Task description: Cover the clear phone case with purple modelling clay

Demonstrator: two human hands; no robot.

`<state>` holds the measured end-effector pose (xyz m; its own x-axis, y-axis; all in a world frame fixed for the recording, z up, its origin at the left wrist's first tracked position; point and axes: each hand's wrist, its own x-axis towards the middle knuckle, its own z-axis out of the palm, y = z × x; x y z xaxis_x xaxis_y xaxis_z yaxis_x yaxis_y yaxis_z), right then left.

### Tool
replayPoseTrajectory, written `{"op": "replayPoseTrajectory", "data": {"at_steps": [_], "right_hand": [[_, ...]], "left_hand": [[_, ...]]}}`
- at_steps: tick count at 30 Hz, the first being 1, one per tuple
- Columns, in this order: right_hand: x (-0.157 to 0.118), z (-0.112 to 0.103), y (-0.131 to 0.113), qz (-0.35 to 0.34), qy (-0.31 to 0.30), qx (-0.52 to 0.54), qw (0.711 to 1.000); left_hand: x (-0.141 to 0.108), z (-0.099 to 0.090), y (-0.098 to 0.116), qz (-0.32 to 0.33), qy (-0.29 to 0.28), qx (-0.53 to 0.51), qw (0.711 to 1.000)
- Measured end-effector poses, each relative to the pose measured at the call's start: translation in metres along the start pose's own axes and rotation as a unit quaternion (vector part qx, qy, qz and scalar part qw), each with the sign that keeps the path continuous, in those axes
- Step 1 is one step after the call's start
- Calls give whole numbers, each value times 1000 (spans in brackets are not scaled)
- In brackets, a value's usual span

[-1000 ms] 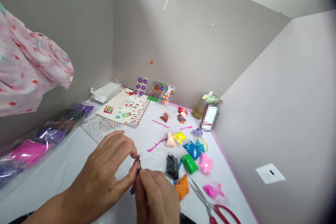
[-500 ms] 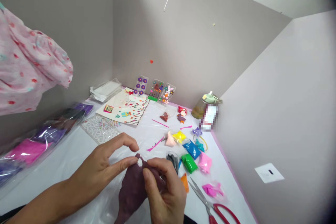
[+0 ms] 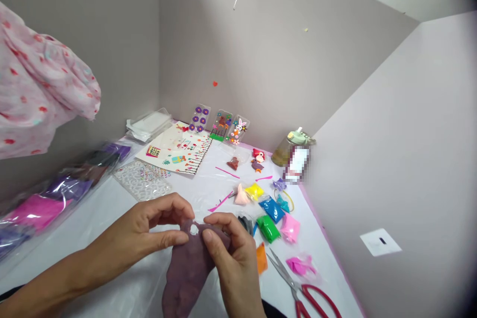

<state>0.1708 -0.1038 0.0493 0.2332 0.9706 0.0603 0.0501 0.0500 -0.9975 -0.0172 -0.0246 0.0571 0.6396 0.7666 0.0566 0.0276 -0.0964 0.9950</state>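
Low in the middle of the view hangs a dull purple, limp, lumpy piece [image 3: 190, 273], held up by both hands; I cannot tell whether it is clay or cloth. A small white patch [image 3: 194, 229] shows near its top edge. My left hand [image 3: 160, 223] pinches the top left of the piece, thumb in front and fingers behind. My right hand [image 3: 234, 258] grips the top right edge between thumb and index finger, close beside the white patch. The lower end of the purple piece runs towards the frame's bottom edge.
Scissors [image 3: 292, 278] with red handles lie to the right. Beyond the hands are bagged clay packets in green [image 3: 268, 228], blue [image 3: 272, 208] and pink [image 3: 290, 227]. A decorated sheet [image 3: 179, 151] and a bottle [image 3: 285, 151] stand farther back; plastic-wrapped packs [image 3: 40, 211] lie left.
My left fingers have come down from above the edge and closed on the purple piece. The white patch has shifted slightly left, and the piece hangs straighter.
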Motion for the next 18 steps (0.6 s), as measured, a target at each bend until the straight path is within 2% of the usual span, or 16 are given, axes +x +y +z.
{"op": "replayPoseTrajectory", "data": {"at_steps": [7,14,18], "right_hand": [[0,3,0,2,-10,0,1000],[0,3,-4,33,-31,-1,999],[1,3,-6,43,-65,10,997]], "left_hand": [[-4,2,2,-6,30,44,999],[0,-2,5,-29,4,51,998],[-2,-11,4,-54,-27,34,998]]}}
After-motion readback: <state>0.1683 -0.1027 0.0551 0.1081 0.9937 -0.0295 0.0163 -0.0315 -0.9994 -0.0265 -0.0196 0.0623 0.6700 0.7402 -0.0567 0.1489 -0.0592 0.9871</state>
